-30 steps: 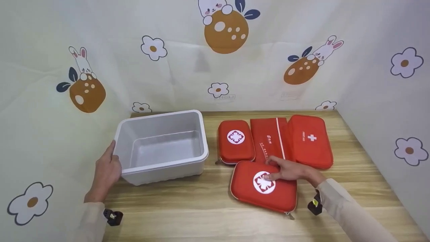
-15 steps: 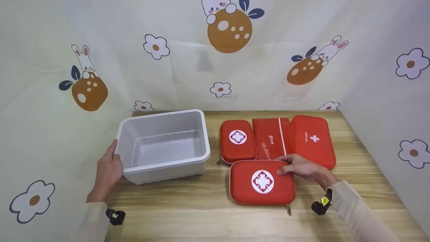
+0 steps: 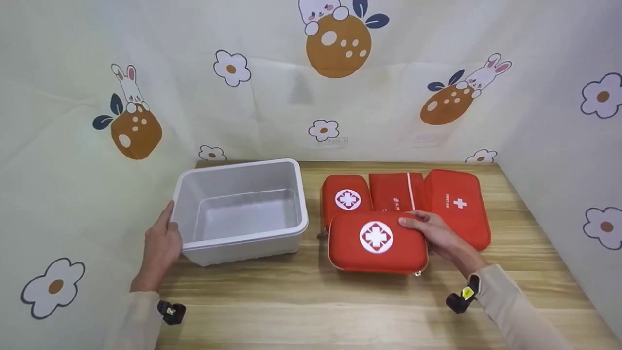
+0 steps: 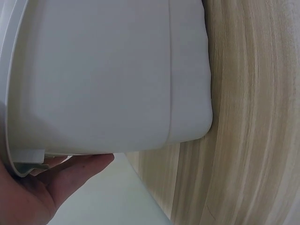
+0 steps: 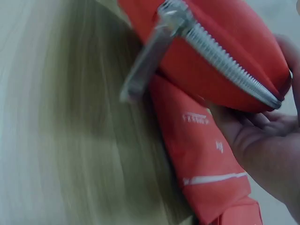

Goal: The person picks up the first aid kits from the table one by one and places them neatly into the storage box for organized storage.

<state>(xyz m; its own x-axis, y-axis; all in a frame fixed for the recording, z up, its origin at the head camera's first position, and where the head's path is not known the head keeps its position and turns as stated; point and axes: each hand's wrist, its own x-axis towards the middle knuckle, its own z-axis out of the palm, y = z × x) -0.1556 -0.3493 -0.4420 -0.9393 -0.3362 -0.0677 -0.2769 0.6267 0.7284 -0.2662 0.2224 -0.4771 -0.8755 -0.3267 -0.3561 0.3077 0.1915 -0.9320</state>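
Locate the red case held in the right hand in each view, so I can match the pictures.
Head: the red case is right of centre, in the right hand.
Left wrist: not in it.
Right wrist: the red case is at the top, right of centre, its zip showing.
Shared landmark: the wood-grain tabletop, in all three.

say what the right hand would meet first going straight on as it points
Besides the case it grips, the right hand would probably meet the pouch first, though depth is unclear; it might pass above.
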